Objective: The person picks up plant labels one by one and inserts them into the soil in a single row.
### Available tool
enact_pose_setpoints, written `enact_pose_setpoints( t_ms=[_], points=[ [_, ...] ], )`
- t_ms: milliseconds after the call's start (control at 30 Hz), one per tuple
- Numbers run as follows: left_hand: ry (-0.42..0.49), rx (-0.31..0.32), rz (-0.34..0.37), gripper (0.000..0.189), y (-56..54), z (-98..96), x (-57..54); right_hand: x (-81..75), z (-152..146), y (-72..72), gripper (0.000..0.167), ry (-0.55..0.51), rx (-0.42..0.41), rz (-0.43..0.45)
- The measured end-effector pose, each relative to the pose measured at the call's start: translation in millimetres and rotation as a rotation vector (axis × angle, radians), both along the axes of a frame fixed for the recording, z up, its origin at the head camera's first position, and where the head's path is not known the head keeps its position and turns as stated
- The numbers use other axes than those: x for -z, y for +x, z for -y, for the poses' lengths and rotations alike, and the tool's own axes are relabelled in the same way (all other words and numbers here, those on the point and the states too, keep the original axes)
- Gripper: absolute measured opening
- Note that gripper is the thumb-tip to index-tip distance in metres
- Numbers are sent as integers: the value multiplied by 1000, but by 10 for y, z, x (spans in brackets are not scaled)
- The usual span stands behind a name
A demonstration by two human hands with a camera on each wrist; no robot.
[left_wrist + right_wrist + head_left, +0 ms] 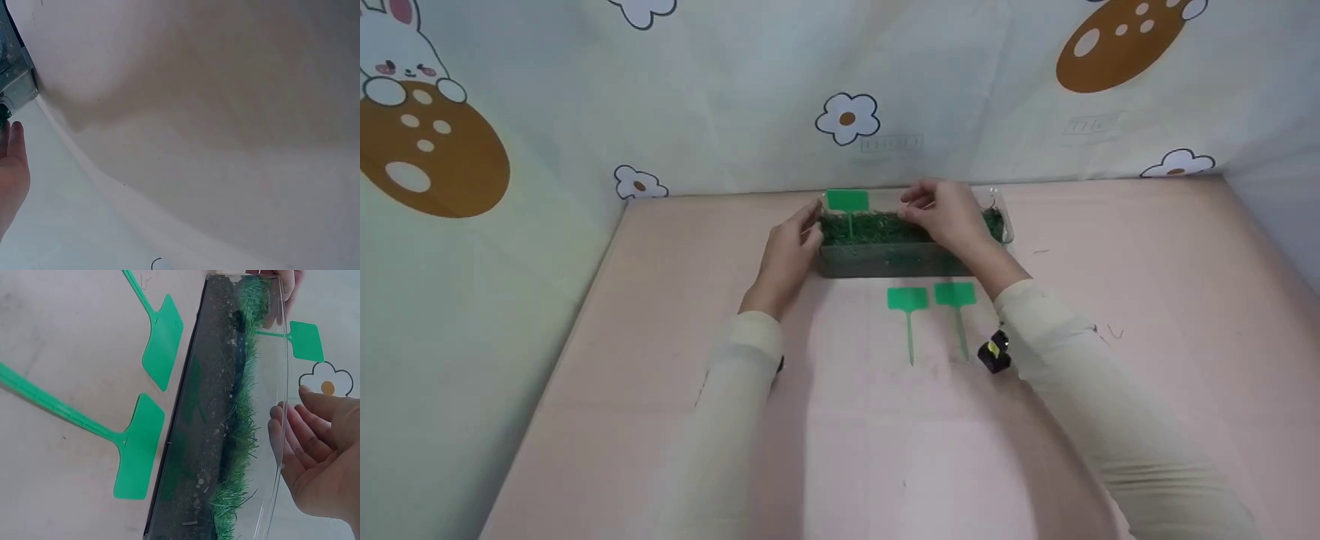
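Observation:
A long clear plastic planter box point(877, 261) stands at the back of the table, with dark soil point(211, 382) and a strip of green grass point(244, 422) inside. My left hand point(787, 253) holds the box by its left end. One green plant label point(847, 200) stands upright in the grass near that end. Above the grass, towards the right, is my right hand point(952, 216), its fingers loosely bent beside the back wall with nothing between them. Two more green labels, a left one point(907, 298) and a right one point(956, 294), lie in front of the box.
The pink table point(675, 360) ends at a pale cloth wall point(735, 97) printed with flowers and brown eggs, close behind the box. A small black wrist camera point(994, 352) sits under the right sleeve.

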State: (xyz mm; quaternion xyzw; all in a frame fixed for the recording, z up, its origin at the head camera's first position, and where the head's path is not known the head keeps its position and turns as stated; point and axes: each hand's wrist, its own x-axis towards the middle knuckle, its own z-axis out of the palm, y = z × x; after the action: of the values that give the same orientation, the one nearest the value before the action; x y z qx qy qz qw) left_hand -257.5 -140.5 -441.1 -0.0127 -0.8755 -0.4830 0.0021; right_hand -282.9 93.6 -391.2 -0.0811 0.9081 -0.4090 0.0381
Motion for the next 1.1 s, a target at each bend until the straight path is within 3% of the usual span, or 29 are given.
enact_pose_setpoints(
  t_ms=[1100],
  points=[
    [10, 6, -1, 51, 2, 6, -1, 53, -89, 74, 24, 31, -16, -10]
  ],
)
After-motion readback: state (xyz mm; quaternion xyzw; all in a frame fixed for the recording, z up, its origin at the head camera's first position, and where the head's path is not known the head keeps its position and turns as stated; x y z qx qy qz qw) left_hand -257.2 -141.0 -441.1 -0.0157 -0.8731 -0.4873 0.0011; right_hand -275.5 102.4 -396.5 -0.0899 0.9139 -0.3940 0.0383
